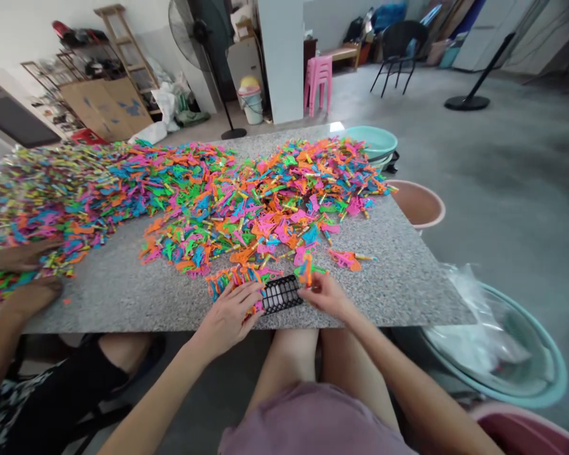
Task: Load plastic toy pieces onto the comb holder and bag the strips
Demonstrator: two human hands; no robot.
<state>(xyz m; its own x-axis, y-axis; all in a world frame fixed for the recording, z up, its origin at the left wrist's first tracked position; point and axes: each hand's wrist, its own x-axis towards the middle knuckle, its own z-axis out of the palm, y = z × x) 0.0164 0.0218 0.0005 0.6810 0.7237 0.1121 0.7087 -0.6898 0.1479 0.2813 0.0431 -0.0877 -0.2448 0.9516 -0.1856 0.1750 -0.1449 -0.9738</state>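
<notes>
A black plastic grid rack [281, 294] lies near the table's front edge. Its right part shows bare cells, while upright colourful plastic pieces [232, 278] crowd the left part. My left hand [233, 314] spans that filled part, fingers over the pieces and thumb on the near side, steadying the rack. At the rack's right end my right hand [329, 295] pinches a small orange plastic piece [306, 268] between thumb and fingers, upright. Some blue shows beside the orange; its exact shape is blurred. Just beyond both hands lies a heap of similar pieces [275, 208].
On the left, another person's hands [33, 287] touch a second heap [52, 183]. Speckled grey table [408, 278] extends rightward. Basins stand beside it: a teal one [370, 140], a brownish one [420, 205] and one holding plastic bags [545, 379].
</notes>
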